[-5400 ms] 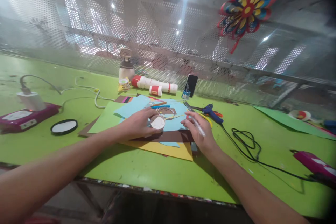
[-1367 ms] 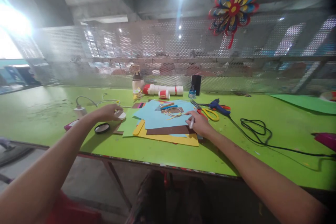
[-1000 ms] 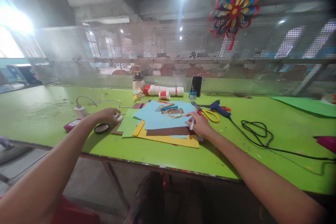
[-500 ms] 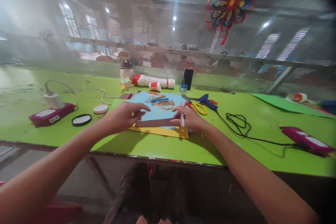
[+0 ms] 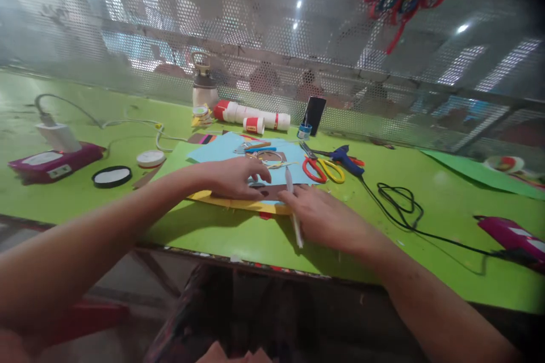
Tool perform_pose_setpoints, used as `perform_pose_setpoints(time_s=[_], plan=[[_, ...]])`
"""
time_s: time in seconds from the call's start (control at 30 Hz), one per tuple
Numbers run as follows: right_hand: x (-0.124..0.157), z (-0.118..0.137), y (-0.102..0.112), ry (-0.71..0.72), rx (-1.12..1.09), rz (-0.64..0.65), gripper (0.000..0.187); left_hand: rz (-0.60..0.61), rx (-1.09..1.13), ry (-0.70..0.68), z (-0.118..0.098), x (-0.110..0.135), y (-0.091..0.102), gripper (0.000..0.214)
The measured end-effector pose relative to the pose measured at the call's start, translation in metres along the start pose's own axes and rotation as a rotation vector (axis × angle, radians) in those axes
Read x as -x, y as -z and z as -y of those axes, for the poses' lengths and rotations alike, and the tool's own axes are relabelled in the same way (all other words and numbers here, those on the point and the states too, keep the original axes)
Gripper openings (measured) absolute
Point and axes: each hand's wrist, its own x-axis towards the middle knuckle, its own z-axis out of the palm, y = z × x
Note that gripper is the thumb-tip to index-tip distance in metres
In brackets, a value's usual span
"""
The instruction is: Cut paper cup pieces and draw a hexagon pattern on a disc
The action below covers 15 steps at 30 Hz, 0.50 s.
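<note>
My left hand (image 5: 236, 177) lies on a stack of coloured paper sheets (image 5: 221, 150), fingers curled over the brown strip near the front edge. My right hand (image 5: 319, 216) rests beside it on the green table (image 5: 255, 238), holding a white pen (image 5: 293, 212) between its fingers while touching the brown strip. A yellow sheet (image 5: 238, 203) sticks out under both hands. A small white round lid (image 5: 150, 159) sits to the left of the stack.
Red-and-yellow scissors (image 5: 321, 169), a blue glue gun (image 5: 344, 159) and a black cable (image 5: 400, 204) lie right of the paper. A black-rimmed disc (image 5: 111, 176), a magenta device (image 5: 51, 163) with a charger, glue bottles (image 5: 255, 119) and a phone (image 5: 315, 114) stand around.
My left hand set the white round lid down at the left and came back onto the paper stack. My right hand slid toward me, pen still held.
</note>
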Motion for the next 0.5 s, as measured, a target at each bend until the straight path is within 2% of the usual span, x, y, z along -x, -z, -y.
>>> perform_pose_setpoints(time_s=[0.07, 0.17, 0.33, 0.43, 0.5], plan=[[-0.004, -0.003, -0.002, -0.023, 0.001, -0.015, 0.027, 0.007, 0.001, -0.039, -0.006, 0.009, 0.000, 0.036], [-0.011, -0.009, -0.004, -0.068, -0.006, -0.036, 0.011, 0.007, 0.025, -0.147, -0.009, 0.022, -0.004, 0.015], [-0.016, -0.019, -0.002, -0.118, -0.052, -0.058, 0.005, -0.034, -0.034, -0.319, -0.007, 0.023, -0.019, 0.018], [-0.016, -0.021, 0.002, -0.131, -0.097, -0.060, 0.002, -0.110, -0.079, -0.398, -0.008, 0.019, -0.028, 0.018], [-0.016, -0.021, 0.003, -0.135, -0.119, -0.060, 0.003, -0.203, -0.137, -0.453, -0.010, 0.018, -0.032, 0.018]])
